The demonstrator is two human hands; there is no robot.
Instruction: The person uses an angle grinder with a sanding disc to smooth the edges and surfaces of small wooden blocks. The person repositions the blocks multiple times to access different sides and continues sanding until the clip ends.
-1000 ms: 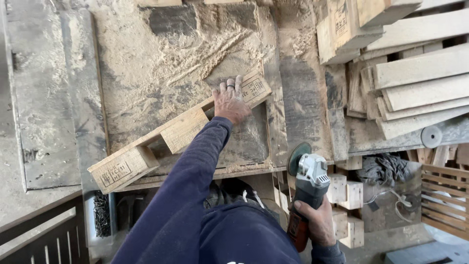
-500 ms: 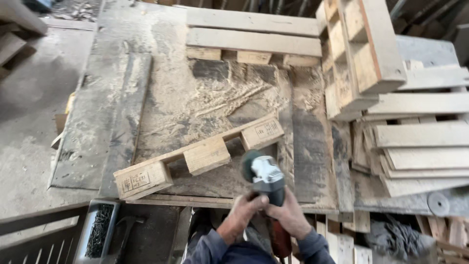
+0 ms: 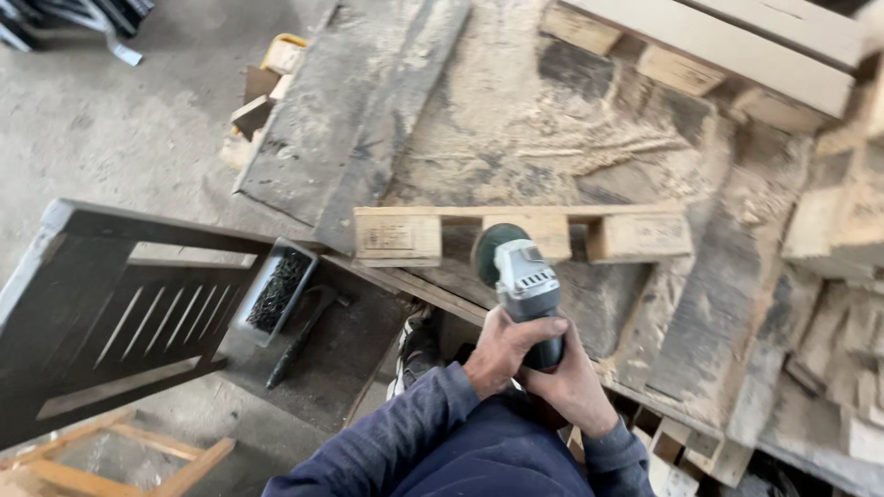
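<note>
Both my hands grip a grey and black angle grinder. My left hand wraps the body from the left, and my right hand holds the rear from below. The grinder's round disc guard points at a wooden pallet piece, a board with three blocks lying on its side on the sawdust-covered workbench. The disc sits just in front of the middle block; whether it touches the wood is unclear.
A dark metal frame stands at the left. Beside it a small tray of dark nails and a hammer lie on a low shelf. Stacked pallet boards lie at the far right, wood scraps on the floor.
A second ago my left hand pressed on the pallet piece while my right held the grinder low. Now both hands hold the grinder raised to the piece, and my view has swung left.
</note>
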